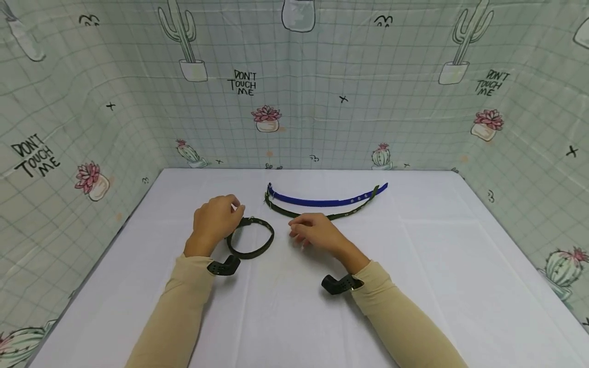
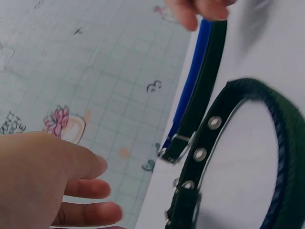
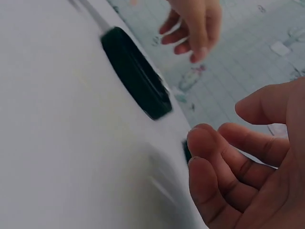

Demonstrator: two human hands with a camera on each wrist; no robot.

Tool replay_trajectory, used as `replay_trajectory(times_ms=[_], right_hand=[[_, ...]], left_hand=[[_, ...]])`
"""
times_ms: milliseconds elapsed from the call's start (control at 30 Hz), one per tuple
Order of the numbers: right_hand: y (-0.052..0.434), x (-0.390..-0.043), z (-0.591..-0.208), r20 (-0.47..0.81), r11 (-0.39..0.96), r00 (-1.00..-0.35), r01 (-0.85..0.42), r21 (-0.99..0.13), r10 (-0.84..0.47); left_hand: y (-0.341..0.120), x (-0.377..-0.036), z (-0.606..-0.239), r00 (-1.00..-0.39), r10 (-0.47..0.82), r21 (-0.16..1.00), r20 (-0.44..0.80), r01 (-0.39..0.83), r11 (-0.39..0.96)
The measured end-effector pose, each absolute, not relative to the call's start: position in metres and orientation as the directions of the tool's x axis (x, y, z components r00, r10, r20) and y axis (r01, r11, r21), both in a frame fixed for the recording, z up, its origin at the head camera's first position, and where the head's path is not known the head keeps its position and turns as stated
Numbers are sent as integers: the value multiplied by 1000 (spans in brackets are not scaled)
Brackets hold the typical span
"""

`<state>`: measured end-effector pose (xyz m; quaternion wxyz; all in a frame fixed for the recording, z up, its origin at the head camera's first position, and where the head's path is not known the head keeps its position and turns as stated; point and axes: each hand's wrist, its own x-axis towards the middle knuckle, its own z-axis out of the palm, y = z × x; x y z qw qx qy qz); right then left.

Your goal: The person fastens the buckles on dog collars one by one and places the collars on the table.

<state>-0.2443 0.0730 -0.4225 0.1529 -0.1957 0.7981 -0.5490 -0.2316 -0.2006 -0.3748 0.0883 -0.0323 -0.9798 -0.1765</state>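
A white cloth covered the bench [image 1: 414, 286], and printed sheets with cacti, pink flowers and the words "DON'T TOUCH ME" walled it in on three sides. Near the middle of the bench lay a dark green collar [image 1: 250, 238] buckled into a closed loop, its row of metal eyelets plain in the left wrist view [image 2: 214, 123]. The left hand [image 1: 215, 220] sat at the loop's left edge, just beside or perhaps touching the buckle end; its fingers were loosely bent and held nothing, and the left wrist view showed them relaxed and apart from the strap [image 2: 71, 191]. The right hand [image 1: 317, 232] rested to the right of the loop, apart from it, fingers loosely curled and empty, as the right wrist view also showed [image 3: 248, 176]. Behind both hands lay two unbuckled straps side by side in a shallow curve: a blue strap [image 1: 322, 200] farther back and a dark green strap [image 1: 317, 213] nearer, its middle just behind the right hand's fingers. Beige sleeves [image 1: 175, 312] covered both forearms, each wrist carrying a small black mount [image 1: 224, 267].
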Motion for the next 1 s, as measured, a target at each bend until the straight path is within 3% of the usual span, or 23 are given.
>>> replay_trajectory(times_ms=[267, 433, 667, 1000], right_hand=[[110, -258, -416, 44, 529, -941, -226, -818, -334], [133, -267, -416, 71, 652, -975, -194, -733, -211], [155, -276, -417, 14, 662, -1000, -28, -749, -26], [165, -282, -430, 17, 701, -1000, 5, -713, 25]], left_hand=[[-177, -232, -383, -983, 106, 307, 148, 147, 940], [-162, -234, -389, -975, 162, 277, 151, 199, 940], [-142, -234, -392, -952, 229, 234, 201, 274, 933], [-129, -238, -403, -928, 239, 177, 286, 296, 939]])
